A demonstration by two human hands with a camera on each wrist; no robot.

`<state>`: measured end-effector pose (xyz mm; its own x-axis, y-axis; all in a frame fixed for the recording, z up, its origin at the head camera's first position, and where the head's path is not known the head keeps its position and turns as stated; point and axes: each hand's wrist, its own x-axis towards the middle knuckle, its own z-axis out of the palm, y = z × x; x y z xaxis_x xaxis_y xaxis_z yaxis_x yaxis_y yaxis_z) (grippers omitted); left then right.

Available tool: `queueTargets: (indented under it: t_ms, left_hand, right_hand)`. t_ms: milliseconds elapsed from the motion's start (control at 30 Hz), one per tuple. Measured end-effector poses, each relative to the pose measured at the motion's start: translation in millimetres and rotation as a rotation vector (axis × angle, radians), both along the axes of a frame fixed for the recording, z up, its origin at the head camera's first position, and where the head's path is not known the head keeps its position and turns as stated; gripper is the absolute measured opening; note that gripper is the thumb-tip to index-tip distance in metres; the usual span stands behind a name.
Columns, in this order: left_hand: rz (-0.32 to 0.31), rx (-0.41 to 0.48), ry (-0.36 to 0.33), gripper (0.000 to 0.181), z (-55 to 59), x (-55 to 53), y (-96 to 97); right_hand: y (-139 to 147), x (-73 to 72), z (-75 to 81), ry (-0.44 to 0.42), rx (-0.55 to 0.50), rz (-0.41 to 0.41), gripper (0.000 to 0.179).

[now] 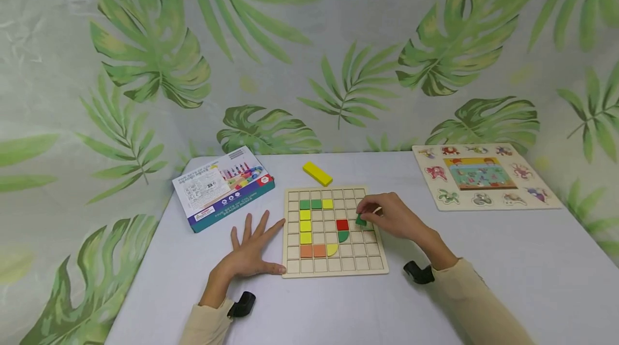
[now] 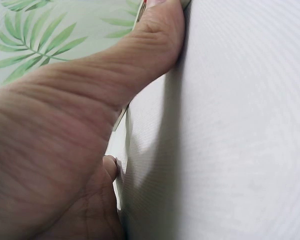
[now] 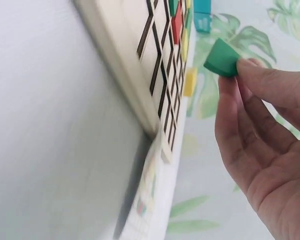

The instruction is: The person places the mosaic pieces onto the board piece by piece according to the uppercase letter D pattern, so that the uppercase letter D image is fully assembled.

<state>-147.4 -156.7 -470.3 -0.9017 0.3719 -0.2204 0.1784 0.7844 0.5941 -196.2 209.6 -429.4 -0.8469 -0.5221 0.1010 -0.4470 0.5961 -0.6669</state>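
A wooden grid board [image 1: 338,275] lies on the table. Green, yellow, orange and red tiles sit in several of its squares, among them a red square [image 1: 342,225] with a green quarter-round tile [image 1: 343,236] just below it. My left hand [image 1: 249,256] rests spread on the table at the board's left side, its thumb and index finger reaching the board's edge. Over the right part of the grid, my right hand [image 1: 394,216] pinches a green quarter-round tile [image 3: 223,59] between thumb and fingertips. The right wrist view shows this tile raised off the board.
A yellow bar [image 1: 317,173] lies behind the board. At the back left is a printed box [image 1: 222,186]. A picture puzzle board [image 1: 488,177] with sea animals lies at the back right. Leaf-patterned cloth [image 1: 348,87] hangs behind the table.
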Motion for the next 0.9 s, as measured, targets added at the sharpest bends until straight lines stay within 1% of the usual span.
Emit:
queueTargets:
  t_ms: [133,267,300,400,433,533,633,667,733,900]
  left_hand:
    - [-0.007,0.003,0.014,0.113,-4.1,-1.0,-1.0]
    - [-0.001,-0.012,0.006,0.113,-6.1,-0.7,-0.3]
    - [0.005,-0.014,0.000,0.113,-6.0,-0.7,0.0]
    - [0.008,-0.015,0.005,0.115,-13.2,-2.3,-1.7]
    - [0.006,0.002,0.011,0.116,-14.4,-2.6,-2.6]
    - [-0.004,0.008,0.020,0.117,-16.4,-3.0,-4.2]
    - [-0.007,0.007,0.015,0.114,-9.1,-1.2,-2.0]
    - [-0.004,-0.010,0.007,0.114,-7.7,-1.1,-1.1]
    - [0.005,-0.011,0.002,0.113,-4.7,-0.8,0.3]
    - [0.009,-0.021,0.000,0.113,-2.8,-1.0,0.3]
  right_hand:
    - [-13,-10.9,-3.4,0.000,-0.020,0.000,0.007]
    - [-25,-20.5,-6.3,-0.011,-0.010,-0.004,0.008]
    - [-27,-22.9,-7.4,-0.011,-0.012,0.005,0.009]
    - [-33,-28.0,-9.9,-0.017,-0.009,0.034,0.009]
    - [-35,-29.4,-10.8,-0.016,-0.007,0.043,0.009]
    - [-39,-33.3,-14.4,-0.024,-0.005,0.054,0.008]
    - [-41,-36.7,-17.7,-0.042,0.003,0.039,0.006]
    - [-42,-37.4,-18.4,-0.047,0.008,0.033,0.006]
    - [-44,-38.2,-18.9,-0.053,0.024,0.019,0.006]
    - [-48,-38.4,-17.5,-0.046,0.083,-0.001,0.007]
